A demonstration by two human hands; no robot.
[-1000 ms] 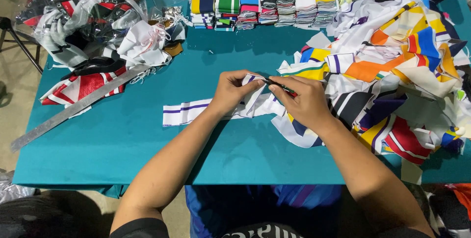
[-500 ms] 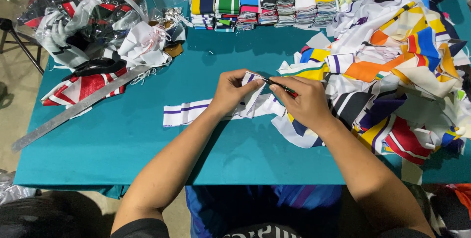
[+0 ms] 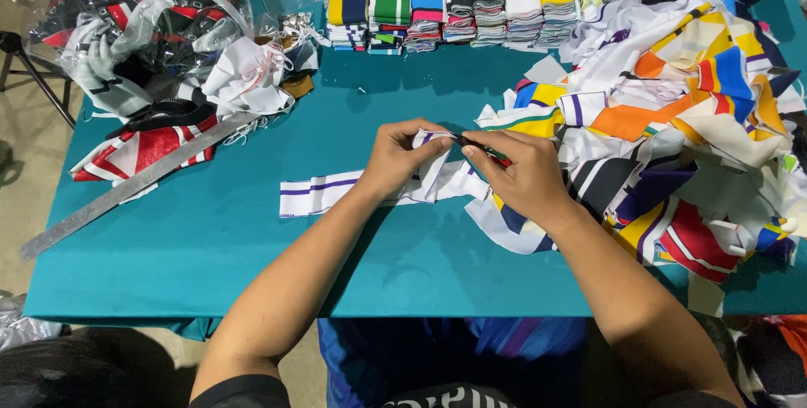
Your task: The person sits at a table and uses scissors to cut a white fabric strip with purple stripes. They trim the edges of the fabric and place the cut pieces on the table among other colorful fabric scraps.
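Note:
A long white knit strip with purple stripes (image 3: pixel 324 189) lies across the teal table (image 3: pixel 210 248), running left from my hands. My left hand (image 3: pixel 403 156) pinches the strip's raised right part between thumb and fingers. My right hand (image 3: pixel 517 174) holds a small dark tool with a red and green part (image 3: pixel 486 151), its tip touching the strip at my left fingertips. Both hands meet near the table's middle, beside the edge of a cloth heap.
A big heap of striped knit pieces (image 3: pixel 681 122) fills the right side. Folded striped stacks (image 3: pixel 445 0) line the far edge. At far left sit plastic bags of red, black and white cloth (image 3: pixel 143 21) and a long metal ruler (image 3: pixel 134 185).

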